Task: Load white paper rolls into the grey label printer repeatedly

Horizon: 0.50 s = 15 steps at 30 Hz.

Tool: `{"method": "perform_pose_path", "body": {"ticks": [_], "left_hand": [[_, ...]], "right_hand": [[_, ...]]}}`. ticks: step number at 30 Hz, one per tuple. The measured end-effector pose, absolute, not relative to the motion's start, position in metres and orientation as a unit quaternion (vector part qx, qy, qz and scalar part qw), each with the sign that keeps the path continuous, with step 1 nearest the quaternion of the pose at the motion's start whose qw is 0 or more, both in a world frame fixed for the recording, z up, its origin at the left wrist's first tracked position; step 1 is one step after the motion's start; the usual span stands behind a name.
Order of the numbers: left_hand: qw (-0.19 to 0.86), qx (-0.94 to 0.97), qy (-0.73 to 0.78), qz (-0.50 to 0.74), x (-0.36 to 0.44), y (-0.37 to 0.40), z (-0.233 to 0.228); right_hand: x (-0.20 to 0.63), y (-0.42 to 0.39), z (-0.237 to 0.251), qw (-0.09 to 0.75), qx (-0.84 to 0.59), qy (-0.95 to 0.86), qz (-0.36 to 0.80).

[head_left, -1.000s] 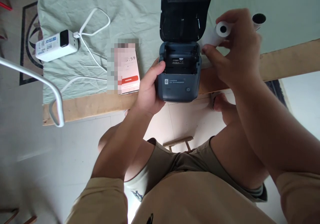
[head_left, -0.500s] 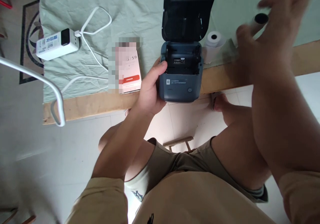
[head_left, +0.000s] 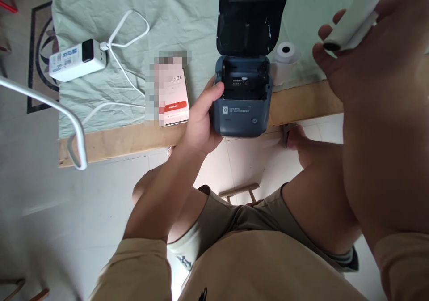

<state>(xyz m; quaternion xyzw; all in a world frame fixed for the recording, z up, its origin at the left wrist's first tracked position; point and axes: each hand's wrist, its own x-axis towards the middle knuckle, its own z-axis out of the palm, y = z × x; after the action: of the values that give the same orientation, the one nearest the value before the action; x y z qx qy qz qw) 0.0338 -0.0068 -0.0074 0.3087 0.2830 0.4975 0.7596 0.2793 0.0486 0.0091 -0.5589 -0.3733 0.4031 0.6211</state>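
My left hand [head_left: 203, 117] grips the left side of a dark blue label printer [head_left: 241, 117] at the table's front edge. Its black lid [head_left: 251, 19] is raised, and the paper bay inside shows a small printed label but no roll. Up at the right, my right hand [head_left: 372, 46] has its fingers closed around a white paper roll [head_left: 355, 19], held tilted with its dark core end toward the printer. Just right of the printer a second white paper roll [head_left: 284, 68] stands upright on the green cloth.
Left of the printer lies a phone [head_left: 174, 95] with a lit screen, partly blurred out. A white power bank [head_left: 69, 61] with a white cable [head_left: 117, 44] rests farther left. Green cloth [head_left: 187, 14] covers the table, whose wooden edge [head_left: 134, 140] shows in front.
My right hand has turned the paper roll, so more of its white side shows and its core end points down-left. The left hand and printer have stayed put.
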Motion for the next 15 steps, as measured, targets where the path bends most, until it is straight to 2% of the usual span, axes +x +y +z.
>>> {"method": "perform_pose_path", "body": {"ticks": [2, 5, 10, 13, 15], "left_hand": [[0.765, 0.304, 0.278, 0.494, 0.033, -0.008, -0.007], [0.766, 0.308, 0.283, 0.489, 0.034, -0.009, -0.006], [0.757, 0.303, 0.305, 0.493, 0.038, -0.010, 0.002], [0.745, 0.308, 0.322, 0.497, 0.041, -0.011, 0.007], [0.734, 0.322, 0.332, 0.497, 0.042, -0.012, 0.009]], "right_hand": [[0.269, 0.043, 0.017, 0.662, -0.586, -0.239, 0.401], [0.246, 0.023, 0.024, 0.667, -0.499, -0.473, 0.286], [0.216, -0.002, 0.021, 0.523, -0.422, -0.727, 0.141], [0.207, -0.005, 0.021, 0.426, -0.473, -0.770, 0.030], [0.204, -0.004, 0.021, 0.388, -0.491, -0.780, -0.001]]}}
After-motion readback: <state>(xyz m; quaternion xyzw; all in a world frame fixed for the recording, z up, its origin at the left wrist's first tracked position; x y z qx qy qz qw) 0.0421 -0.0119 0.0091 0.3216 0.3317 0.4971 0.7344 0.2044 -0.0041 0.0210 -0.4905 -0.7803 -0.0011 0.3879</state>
